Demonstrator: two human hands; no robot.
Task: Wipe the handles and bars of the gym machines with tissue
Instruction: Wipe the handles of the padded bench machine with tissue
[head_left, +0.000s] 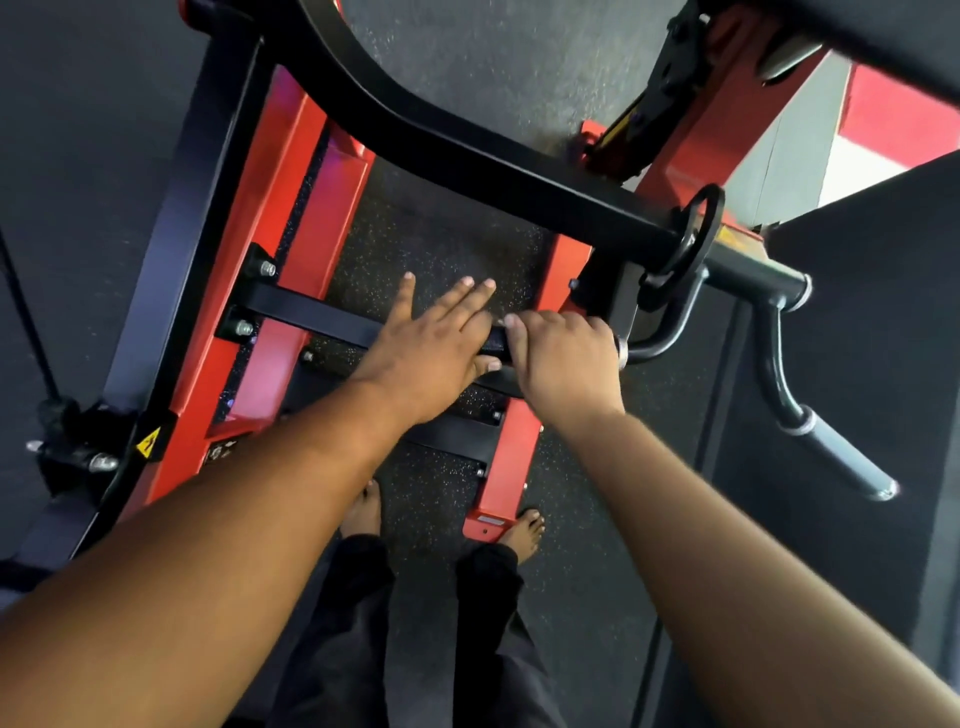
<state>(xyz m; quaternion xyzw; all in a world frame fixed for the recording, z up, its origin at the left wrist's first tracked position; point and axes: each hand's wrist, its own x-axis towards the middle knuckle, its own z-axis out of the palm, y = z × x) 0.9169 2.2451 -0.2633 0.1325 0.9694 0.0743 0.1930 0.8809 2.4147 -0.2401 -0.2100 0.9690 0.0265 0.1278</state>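
Note:
I look down on a red and black gym machine. My right hand (563, 364) is curled round a black padded handle (496, 344) at the end of a curved black bar (670, 332). My left hand (426, 358) lies just left of it with its fingers straight and spread, its thumb against the handle's free end. Below both hands a flat black crossbar (301, 313) runs between the red frame rails (270, 249). No tissue shows in either hand; the palms are hidden.
A thick curved black arm (467, 161) crosses above the hands to a weight horn (753, 278). A second bent handle with a grey grip (836, 452) juts out at right. My bare feet (363, 512) stand on speckled rubber flooring (441, 239) beside the red base.

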